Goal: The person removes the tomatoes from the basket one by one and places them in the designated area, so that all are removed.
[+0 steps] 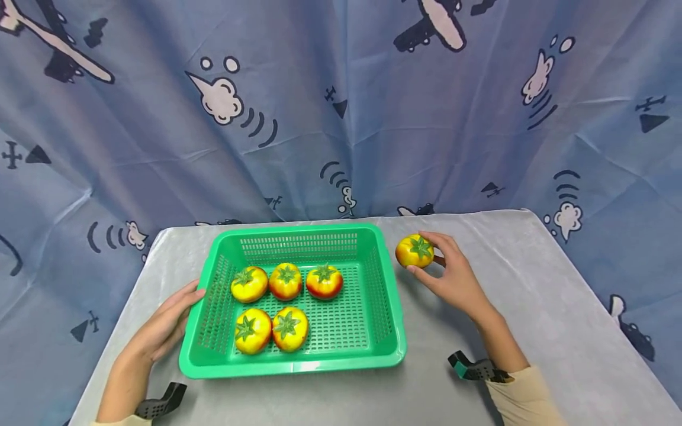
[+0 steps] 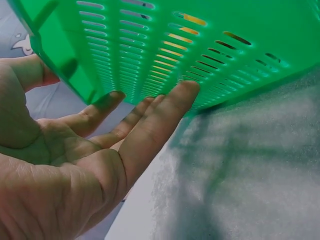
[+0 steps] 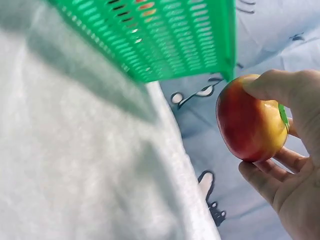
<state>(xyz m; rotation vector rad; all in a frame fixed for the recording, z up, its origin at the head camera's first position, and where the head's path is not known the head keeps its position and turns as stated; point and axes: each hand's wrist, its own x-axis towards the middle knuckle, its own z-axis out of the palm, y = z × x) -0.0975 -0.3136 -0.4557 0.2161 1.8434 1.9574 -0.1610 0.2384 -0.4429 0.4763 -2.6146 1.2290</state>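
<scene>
My right hand (image 1: 453, 275) holds a glossy yellow-and-red tomato (image 1: 414, 251) with a green leafy top, between thumb and fingers. It is above the table, just right of the green plastic basket (image 1: 293, 367). In the right wrist view, the thumb presses one side of the tomato (image 3: 250, 122) and fingers support it from below. My left hand (image 1: 167, 322) grips the basket's left rim; in the left wrist view its thumb is at the rim and its fingers (image 2: 165, 120) lie against the slotted outer wall. Several similar tomatoes (image 1: 286, 281) sit inside the basket, toward its left and middle.
A grey-white cloth covers the table (image 1: 533, 296). Behind it hangs a blue curtain (image 1: 298, 118) printed with planes and clouds. Each wrist wears a dark camera mount (image 1: 474, 368).
</scene>
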